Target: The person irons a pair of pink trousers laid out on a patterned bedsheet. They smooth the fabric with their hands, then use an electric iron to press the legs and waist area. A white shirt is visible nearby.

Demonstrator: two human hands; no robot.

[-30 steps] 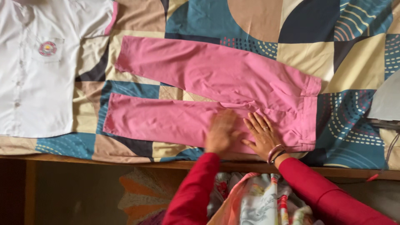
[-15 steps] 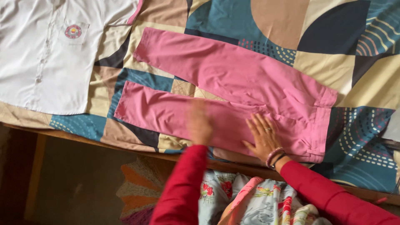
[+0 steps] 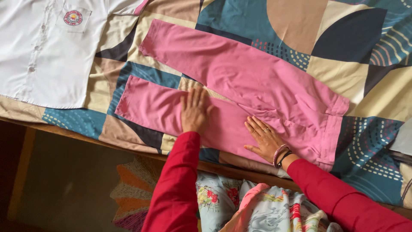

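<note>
Down in the lower middle of the frame, both hands are lying flat on a pair of pink trousers (image 3: 240, 90), palms down, fingers spread, not gripping anything. Left hand (image 3: 194, 111) sits on the lower trouser leg, roughly at its middle, fingers pointing toward the top of the frame. Right hand (image 3: 264, 138) is just to the right of it on the same leg, near where the two legs meet, fingers angled up and left. It has a ring on one finger and a few bangles (image 3: 281, 155) at the wrist. Both arms are in red sleeves (image 3: 176, 184).

Trousers are spread out across the centre of the frame with the waistband at the right and the two legs running off to the left, the upper one slanting toward the top left. Fabric looks a bit rumpled around the crotch area.

Everything's lying on a bed covered with a patterned bedsheet (image 3: 343, 43), big teal, beige, navy and tan shapes. Upper left of the frame there's a white shirt (image 3: 38, 56) laid flat, with a small round badge on its pocket, well apart from the trousers. Bottom left shows dark floor and a bit of a colourful mat (image 3: 128, 193).
</note>
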